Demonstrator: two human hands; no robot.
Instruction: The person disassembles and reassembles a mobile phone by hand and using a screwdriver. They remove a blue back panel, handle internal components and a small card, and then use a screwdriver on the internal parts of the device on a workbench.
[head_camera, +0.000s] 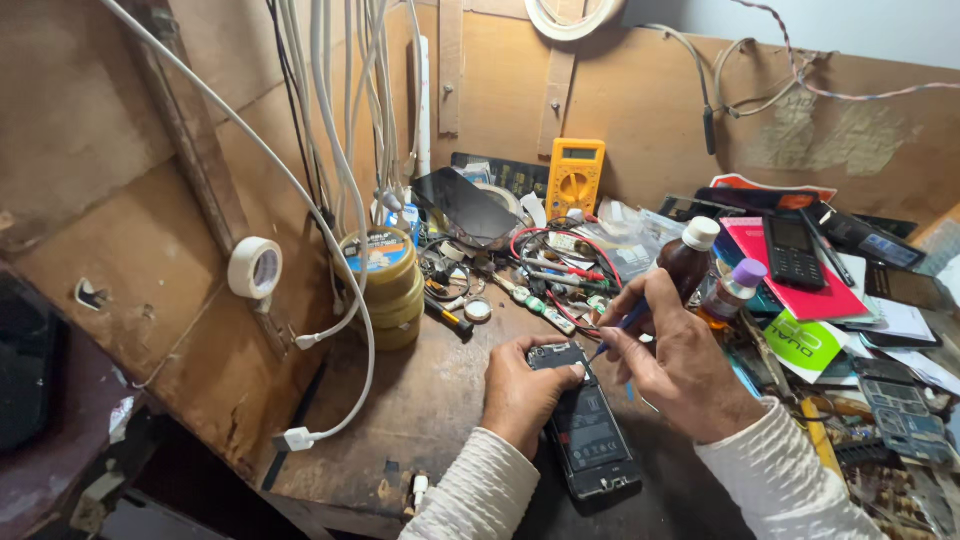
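An opened black mobile phone (590, 440) lies back-up on the wooden bench, its battery showing. My left hand (522, 385) grips the phone's upper end and holds it steady. My right hand (680, 365) holds a thin blue-handled tool (618, 330), likely a small screwdriver, with its tip touching the top edge of the phone. Both sleeves are cream knit.
A yellow multimeter (574, 176) leans on the back board. Stacked tape rolls (385, 285) stand left of the phone, with a white tape roll (255, 267) on the wall. Brown bottles (690, 262), a keypad phone (793, 252) on a pink book, and loose parts crowd the right.
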